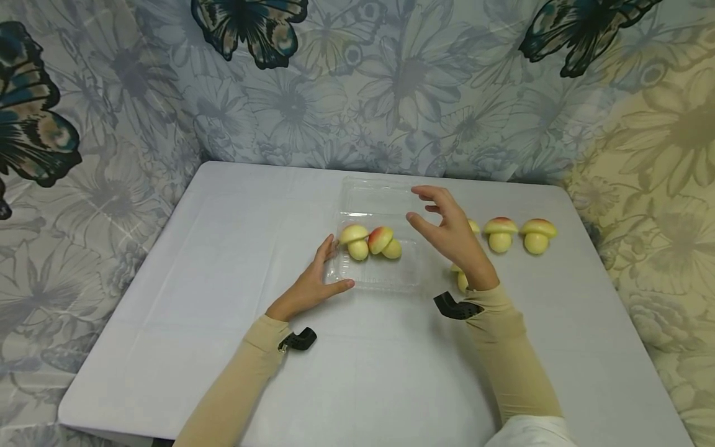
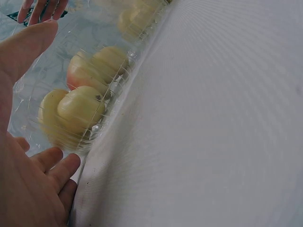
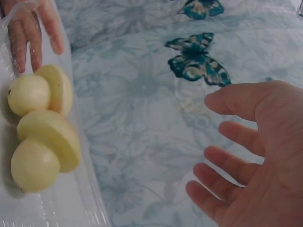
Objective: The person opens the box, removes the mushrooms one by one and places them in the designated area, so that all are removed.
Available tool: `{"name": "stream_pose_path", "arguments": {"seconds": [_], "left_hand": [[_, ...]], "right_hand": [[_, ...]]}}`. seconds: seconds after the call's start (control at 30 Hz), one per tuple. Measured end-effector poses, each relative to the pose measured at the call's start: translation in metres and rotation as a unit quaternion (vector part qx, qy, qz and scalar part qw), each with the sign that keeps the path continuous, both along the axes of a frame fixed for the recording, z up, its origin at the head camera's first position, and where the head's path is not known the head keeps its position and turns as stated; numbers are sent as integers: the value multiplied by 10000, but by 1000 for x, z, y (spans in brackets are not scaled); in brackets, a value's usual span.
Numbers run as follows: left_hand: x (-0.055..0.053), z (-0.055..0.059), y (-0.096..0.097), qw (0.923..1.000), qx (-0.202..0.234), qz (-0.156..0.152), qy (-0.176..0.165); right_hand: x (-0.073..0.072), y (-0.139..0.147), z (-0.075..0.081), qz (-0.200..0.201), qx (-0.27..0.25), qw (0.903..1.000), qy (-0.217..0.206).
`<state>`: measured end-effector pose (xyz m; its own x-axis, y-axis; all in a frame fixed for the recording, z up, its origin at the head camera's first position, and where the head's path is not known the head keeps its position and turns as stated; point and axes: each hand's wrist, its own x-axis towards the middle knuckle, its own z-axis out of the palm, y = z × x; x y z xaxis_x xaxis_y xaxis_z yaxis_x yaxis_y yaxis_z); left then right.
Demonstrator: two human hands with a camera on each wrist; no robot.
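A clear plastic clamshell box (image 1: pixel 410 273) lies with its lid (image 1: pixel 371 197) folded back on the white table. Inside it, side by side, are two mushroom-shaped pieces: a yellow-capped one (image 1: pixel 355 241) at the left and a red-tinged one (image 1: pixel 381 239), tilted, beside it. Along the box's left side rests my left hand (image 1: pixel 313 287), thumb and fingers spread at its wall. My right hand (image 1: pixel 451 234) hovers by the right side of the lid with fingers loosely bent; nothing is in it, as the right wrist view (image 3: pixel 270 156) also shows.
Right of the box stand more mushroom pieces, among them one (image 1: pixel 500 234) and another (image 1: pixel 538 236) near the right edge. Two others (image 1: pixel 462 280) are partly hidden by my right hand and wrist. A flowered cloth (image 1: pixel 402 93) hangs behind the table.
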<state>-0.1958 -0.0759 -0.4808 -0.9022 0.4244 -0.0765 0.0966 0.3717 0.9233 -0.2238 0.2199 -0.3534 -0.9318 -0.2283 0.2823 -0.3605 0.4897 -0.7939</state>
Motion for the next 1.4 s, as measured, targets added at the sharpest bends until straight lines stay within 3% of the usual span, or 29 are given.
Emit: {"name": "stream_pose_path", "arguments": {"seconds": [1.0,1.4], "left_hand": [[0,-1,2,10000,-47,-52,-35],[2,0,0,10000,22,-14,-22]], "right_hand": [[-1,-8,-22,226,7,9986,-476],[-7,-15,-37,472,365,9956,-720]]}}
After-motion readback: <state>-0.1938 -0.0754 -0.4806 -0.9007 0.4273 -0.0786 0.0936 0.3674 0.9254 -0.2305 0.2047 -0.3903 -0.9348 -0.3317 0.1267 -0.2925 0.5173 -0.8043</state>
